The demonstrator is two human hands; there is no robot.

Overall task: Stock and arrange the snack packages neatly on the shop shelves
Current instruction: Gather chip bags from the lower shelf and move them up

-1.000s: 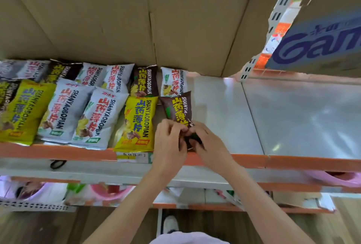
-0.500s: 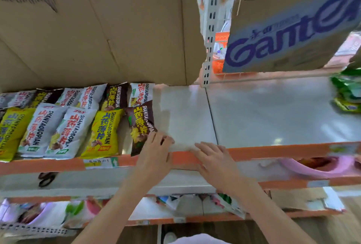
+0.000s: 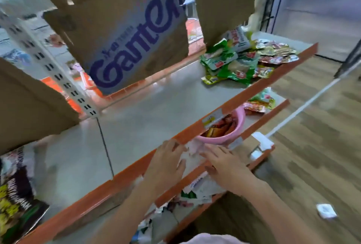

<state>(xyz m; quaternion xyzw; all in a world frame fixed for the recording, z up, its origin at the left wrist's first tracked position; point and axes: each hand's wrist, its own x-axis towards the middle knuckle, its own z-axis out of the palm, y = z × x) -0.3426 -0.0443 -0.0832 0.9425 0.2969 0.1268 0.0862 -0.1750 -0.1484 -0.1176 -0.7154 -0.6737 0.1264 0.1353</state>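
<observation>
While the head view is tilting across the shelving, the scene is reading as follows, left to right.

At 8 o'clock, a dark snack package (image 3: pixel 14 202) with yellow lettering is lying flat on the grey shelf (image 3: pixel 136 126), close to its orange front edge (image 3: pixel 244 95); a pale package is lying just behind it. At 9 o'clock, a plain cardboard sheet (image 3: pixel 29 106) is standing behind the shelf, beside a white slotted upright (image 3: pixel 58 75). At 11 to 12 o'clock, a cardboard panel (image 3: pixel 125 34) printed with blue lettering is leaning at the back of the shelf.

At 6 o'clock, the left hand (image 3: pixel 166 163) is resting over the orange front edge with its fingers extended and relaxed, holding nothing. Just beside it, the right hand (image 3: pixel 226 167) is lying over the edge of the tier below, fingers likewise extended and spread, holding nothing. Crumpled wrappers are lying under both hands on the lower tiers; motion blur is preventing further detail.

At 4 o'clock from the left hand, a pink bowl (image 3: pixel 224 136) holding reddish packets is sitting on the lower tier, partly hidden by the orange edge.

At 1 to 2 o'clock, a loose pile of snack packets (image 3: pixel 240 63), green and red, is lying at the far right end of the grey shelf, well apart from both hands. At 3 o'clock, wood-pattern flooring (image 3: pixel 322 146) is showing.
</observation>
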